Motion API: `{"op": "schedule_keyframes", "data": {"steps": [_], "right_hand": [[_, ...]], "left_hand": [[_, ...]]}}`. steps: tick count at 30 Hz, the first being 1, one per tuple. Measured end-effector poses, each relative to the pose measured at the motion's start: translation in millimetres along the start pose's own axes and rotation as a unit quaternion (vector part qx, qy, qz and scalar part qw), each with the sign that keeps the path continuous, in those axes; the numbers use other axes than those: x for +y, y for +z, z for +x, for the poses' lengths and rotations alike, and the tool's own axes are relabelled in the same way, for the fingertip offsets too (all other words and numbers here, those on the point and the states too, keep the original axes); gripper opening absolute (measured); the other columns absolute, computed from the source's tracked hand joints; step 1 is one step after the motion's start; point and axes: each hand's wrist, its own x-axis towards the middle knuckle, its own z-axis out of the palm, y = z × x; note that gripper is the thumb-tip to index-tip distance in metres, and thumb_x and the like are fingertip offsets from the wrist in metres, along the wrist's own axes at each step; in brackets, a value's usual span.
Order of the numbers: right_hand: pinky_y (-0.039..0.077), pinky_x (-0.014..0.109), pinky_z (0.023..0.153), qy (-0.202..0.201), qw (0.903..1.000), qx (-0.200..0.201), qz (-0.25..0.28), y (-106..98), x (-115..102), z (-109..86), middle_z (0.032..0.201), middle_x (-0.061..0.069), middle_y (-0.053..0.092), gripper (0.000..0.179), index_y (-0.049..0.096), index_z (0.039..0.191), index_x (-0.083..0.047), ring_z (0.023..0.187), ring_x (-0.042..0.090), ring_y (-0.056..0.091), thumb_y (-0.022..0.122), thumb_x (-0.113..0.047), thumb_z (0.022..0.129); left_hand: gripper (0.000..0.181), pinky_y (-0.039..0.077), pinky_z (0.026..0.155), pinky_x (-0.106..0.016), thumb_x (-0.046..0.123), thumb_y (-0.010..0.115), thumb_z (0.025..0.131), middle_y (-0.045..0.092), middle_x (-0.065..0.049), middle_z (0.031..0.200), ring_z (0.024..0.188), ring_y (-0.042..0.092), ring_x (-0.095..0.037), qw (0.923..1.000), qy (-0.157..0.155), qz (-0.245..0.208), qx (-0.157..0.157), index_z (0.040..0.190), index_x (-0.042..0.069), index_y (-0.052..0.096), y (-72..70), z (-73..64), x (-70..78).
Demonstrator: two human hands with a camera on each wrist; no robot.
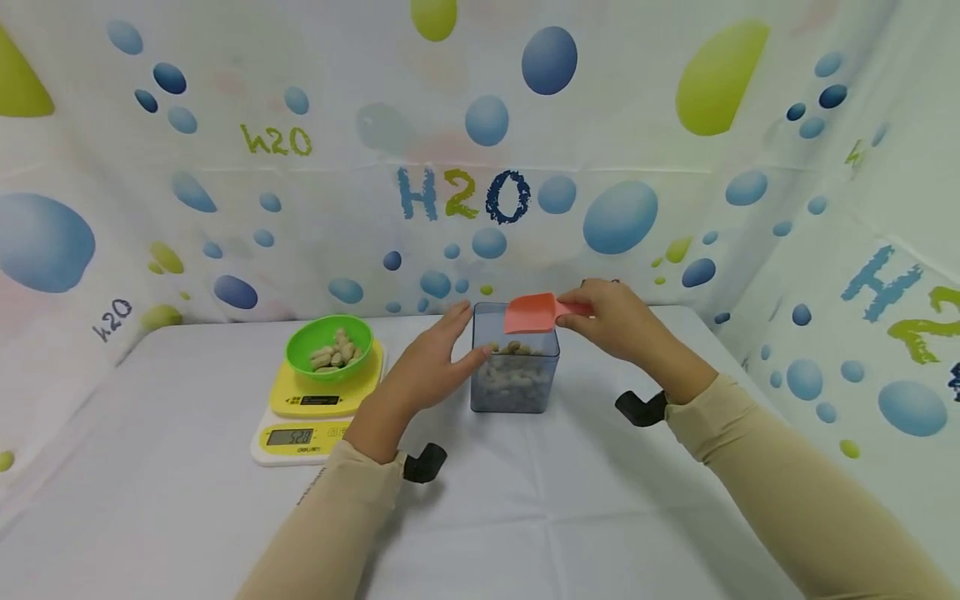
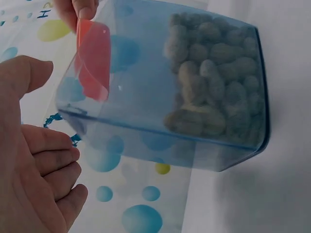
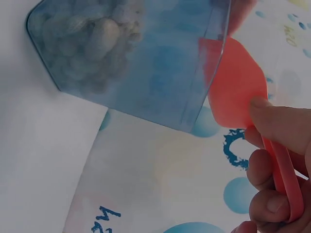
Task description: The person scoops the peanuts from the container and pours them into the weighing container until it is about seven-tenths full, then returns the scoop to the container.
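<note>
A clear blue plastic container (image 1: pixel 514 383) stands upright, its lower part filled with peanuts (image 2: pixel 218 77). My right hand (image 1: pixel 617 323) grips the handle of a red scoop (image 1: pixel 531 315), whose blade dips over the container's open top. In the right wrist view the fingers of the right hand (image 3: pixel 279 160) curl round the handle, thumb near the blade. My left hand (image 1: pixel 429 363) is at the container's left side, thumb by the rim. The left wrist view shows the left hand (image 2: pixel 39 150) beside the wall, fingers relaxed and nothing in its grasp.
To the left, a yellow and white kitchen scale (image 1: pixel 288 437) has a lit display. On it sits a green bowl (image 1: pixel 300 333) holding several peanuts. A white cloth (image 1: pixel 555 533) covers the table, and a patterned curtain (image 1: pixel 330 225) hangs behind.
</note>
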Motion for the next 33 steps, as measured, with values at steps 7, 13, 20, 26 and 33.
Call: {"op": "schedule_keyframes", "data": {"steps": [7,13,20,26,33], "right_hand": [[0.046,0.029,0.061,-0.080,0.9937,0.014,-0.077,5.9,-15.8,4.9,0.083,0.002,0.061,0.030,0.075,0.115,-0.012,0.073,0.018,0.054,0.077,-0.021,0.087],[0.040,0.032,0.058,-0.179,0.9434,0.078,-0.268,6.1,-35.8,6.4,0.081,0.002,0.064,0.027,0.078,0.106,-0.024,0.073,0.021,0.055,0.081,-0.014,0.081],[0.047,0.038,0.067,-0.200,0.8776,0.051,-0.433,12.0,-59.5,8.0,0.086,0.002,0.062,0.022,0.077,0.097,-0.019,0.080,0.024,0.057,0.085,-0.018,0.077],[0.052,0.040,0.079,-0.179,0.8739,-0.012,-0.452,19.9,-55.5,10.6,0.092,0.001,0.067,0.021,0.078,0.096,-0.018,0.085,0.023,0.057,0.086,-0.019,0.076],[0.049,0.035,0.070,-0.151,0.9314,-0.092,-0.318,5.9,-51.4,14.9,0.091,-0.001,0.069,0.025,0.079,0.105,-0.024,0.084,0.021,0.059,0.081,-0.016,0.082]], "left_hand": [[0.079,0.027,0.119,-0.051,0.060,0.045,0.097,0.016,0.001,0.166,0.151,0.021,-0.025,0.9998,-0.007,0.010,0.014,0.158,0.015,0.023,1.2,-4.9,-7.2],[0.077,0.025,0.119,-0.051,0.056,0.046,0.099,0.014,0.002,0.166,0.152,0.019,-0.025,0.9999,0.001,0.008,0.015,0.158,0.016,0.021,2.2,-2.0,-6.9],[0.074,0.026,0.119,-0.051,0.055,0.046,0.099,0.015,0.003,0.166,0.151,0.021,-0.025,0.9999,0.002,0.001,0.012,0.158,0.017,0.022,6.7,2.6,-4.7],[0.074,0.026,0.119,-0.051,0.055,0.047,0.099,0.016,0.003,0.165,0.151,0.021,-0.025,0.9999,0.001,-0.004,0.011,0.158,0.017,0.023,10.6,4.5,-2.9],[0.077,0.027,0.119,-0.050,0.056,0.050,0.097,0.016,0.004,0.165,0.151,0.020,-0.024,0.9999,-0.005,-0.009,0.010,0.158,0.019,0.022,14.3,8.3,-1.2]]}}
